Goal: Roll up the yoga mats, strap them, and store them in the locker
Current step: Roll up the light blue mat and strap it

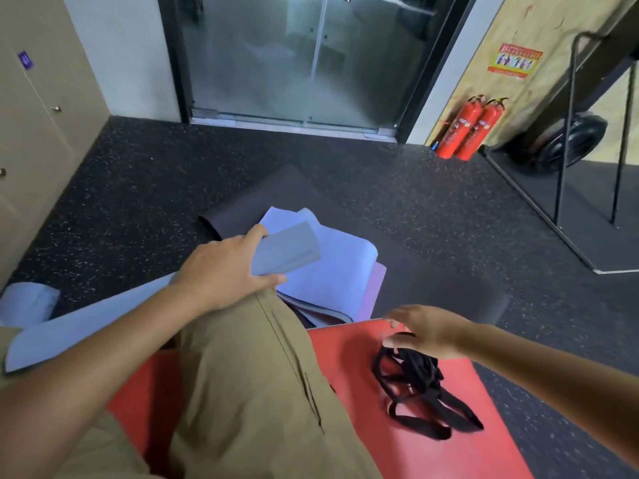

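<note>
The left hand (224, 271) holds a rolled blue-grey mat (287, 252) against the knee, its grip closed around the roll's near end, probably so the roll does not open. The roll's long axis goes from near left to far right, its free end pointing far right. The right hand (427, 331) hovers with fingers spread over the black straps (420, 385), which lie on the red mat (449, 440) at the near right, likely to take one.

Dark speckled floor (138, 188), glass sliding doors (294, 57), two red fire extinguishers (465, 129), beige cabinet (38, 108)
</note>
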`<action>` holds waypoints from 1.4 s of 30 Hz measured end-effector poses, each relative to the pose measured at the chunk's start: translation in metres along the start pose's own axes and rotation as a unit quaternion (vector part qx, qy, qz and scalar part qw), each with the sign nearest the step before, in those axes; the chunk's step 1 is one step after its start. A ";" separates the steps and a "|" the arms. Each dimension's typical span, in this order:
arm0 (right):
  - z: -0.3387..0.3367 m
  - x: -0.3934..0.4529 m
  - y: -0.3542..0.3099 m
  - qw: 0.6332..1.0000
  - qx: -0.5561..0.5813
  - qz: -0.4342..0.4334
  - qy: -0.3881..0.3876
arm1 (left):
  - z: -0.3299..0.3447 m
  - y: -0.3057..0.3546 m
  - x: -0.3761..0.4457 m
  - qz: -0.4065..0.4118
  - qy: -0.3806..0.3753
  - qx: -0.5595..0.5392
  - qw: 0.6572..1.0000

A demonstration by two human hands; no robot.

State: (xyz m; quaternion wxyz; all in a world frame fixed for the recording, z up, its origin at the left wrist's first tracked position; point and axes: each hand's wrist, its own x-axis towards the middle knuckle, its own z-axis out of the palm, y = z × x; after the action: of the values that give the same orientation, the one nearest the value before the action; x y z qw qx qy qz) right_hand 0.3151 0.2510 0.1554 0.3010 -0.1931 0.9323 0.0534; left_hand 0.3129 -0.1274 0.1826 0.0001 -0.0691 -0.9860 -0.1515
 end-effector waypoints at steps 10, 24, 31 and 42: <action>0.020 0.026 -0.008 0.999 0.044 -0.013 -0.019 | 0.001 -0.001 -0.002 0.003 0.006 0.025 1.000; -0.005 0.021 -0.015 0.961 0.275 0.010 -0.006 | 0.002 -0.003 -0.002 0.011 0.019 0.013 1.000; -0.024 0.030 -0.035 0.699 0.714 0.001 -0.047 | 0.004 -0.006 -0.003 0.024 0.037 0.007 0.999; -0.067 0.058 -0.086 0.559 0.827 -0.053 0.015 | 0.001 -0.009 -0.005 0.014 0.034 -0.005 0.999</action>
State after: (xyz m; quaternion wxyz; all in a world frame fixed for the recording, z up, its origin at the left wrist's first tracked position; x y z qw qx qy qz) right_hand 0.2695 0.1383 0.1773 0.3166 0.0907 0.5595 -0.7606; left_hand 0.3171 -0.1362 0.1786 0.0350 -0.0774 -0.9837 -0.1585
